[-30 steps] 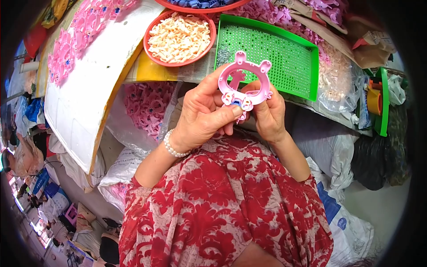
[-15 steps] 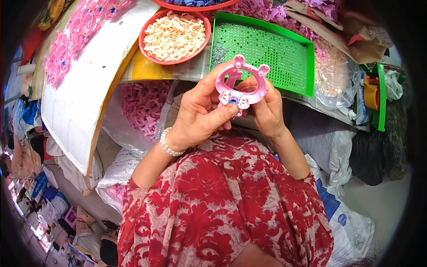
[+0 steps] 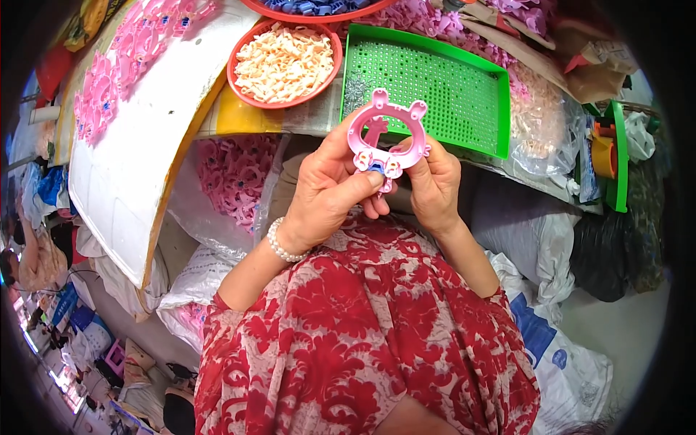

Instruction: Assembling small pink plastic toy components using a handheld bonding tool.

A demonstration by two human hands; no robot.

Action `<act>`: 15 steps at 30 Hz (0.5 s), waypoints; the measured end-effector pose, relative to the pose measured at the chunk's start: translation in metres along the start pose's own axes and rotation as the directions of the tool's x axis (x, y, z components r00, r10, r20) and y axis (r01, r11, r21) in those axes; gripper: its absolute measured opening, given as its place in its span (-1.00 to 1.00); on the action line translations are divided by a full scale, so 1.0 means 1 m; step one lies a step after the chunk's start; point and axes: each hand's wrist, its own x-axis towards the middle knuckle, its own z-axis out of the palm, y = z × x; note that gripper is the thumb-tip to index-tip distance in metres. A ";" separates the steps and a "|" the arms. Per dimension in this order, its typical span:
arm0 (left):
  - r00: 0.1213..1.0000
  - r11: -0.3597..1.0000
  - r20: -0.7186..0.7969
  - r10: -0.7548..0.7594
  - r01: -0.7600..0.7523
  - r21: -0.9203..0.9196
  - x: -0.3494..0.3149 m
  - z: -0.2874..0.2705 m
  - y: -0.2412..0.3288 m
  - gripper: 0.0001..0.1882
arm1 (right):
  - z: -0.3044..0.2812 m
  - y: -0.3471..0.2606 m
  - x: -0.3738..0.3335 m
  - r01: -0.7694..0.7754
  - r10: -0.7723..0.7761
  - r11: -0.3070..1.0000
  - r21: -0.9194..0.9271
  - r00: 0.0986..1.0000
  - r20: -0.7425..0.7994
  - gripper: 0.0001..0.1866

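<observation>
Above my lap, both hands hold a pink plastic ring-shaped frame (image 3: 415,154) with two round ear-like tabs at its top. My left hand (image 3: 322,188) grips the lower left of it, the thumb lying across a small blue plastic piece (image 3: 377,167) set at the ring's base. My right hand (image 3: 437,187) pinches the lower right edge of the ring between thumb and fingers; some of those fingertips are hidden behind it. Just beyond the frame lies a green perforated tray (image 3: 505,109) with a small heap of shiny metal bits (image 3: 355,88) at its left end.
A red bowl (image 3: 232,72) of cream plastic pieces stands left of the tray, and a red bowl of blue pieces (image 3: 315,7) behind it. Pink parts (image 3: 98,101) lie on a white board (image 3: 138,152) at left. A clear bag of pink parts (image 3: 235,174) sits below the table edge.
Both hands and the pink frame have shifted slightly left. My right fingers have moved lower along the ring's right edge. The left grip looks the same.
</observation>
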 end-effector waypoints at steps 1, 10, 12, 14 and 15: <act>1.000 1.000 -0.002 -0.001 0.001 0.025 0.000 0.001 0.000 -0.33 | -0.001 -0.002 0.000 -0.001 0.001 1.000 0.000 1.000 0.000 -0.75; 0.999 0.999 -0.026 0.034 -0.034 0.010 -0.003 0.002 -0.005 -0.36 | 0.004 -0.004 -0.004 0.050 -0.058 0.978 -0.204 0.998 -0.036 -0.71; 0.999 0.999 -0.035 0.041 -0.041 0.010 -0.005 0.001 -0.004 -0.36 | 0.009 -0.010 -0.004 0.007 -0.013 0.978 -0.209 0.999 -0.031 -0.66; 0.998 0.999 -0.047 0.051 -0.051 0.010 -0.006 0.001 -0.003 -0.37 | 0.011 -0.010 0.000 0.050 -0.058 0.979 -0.196 0.998 -0.037 -0.72; 0.997 0.998 -0.046 0.065 -0.064 0.020 -0.007 0.001 -0.002 -0.36 | 0.011 -0.011 0.001 0.065 -0.073 0.977 -0.201 0.997 -0.030 -0.72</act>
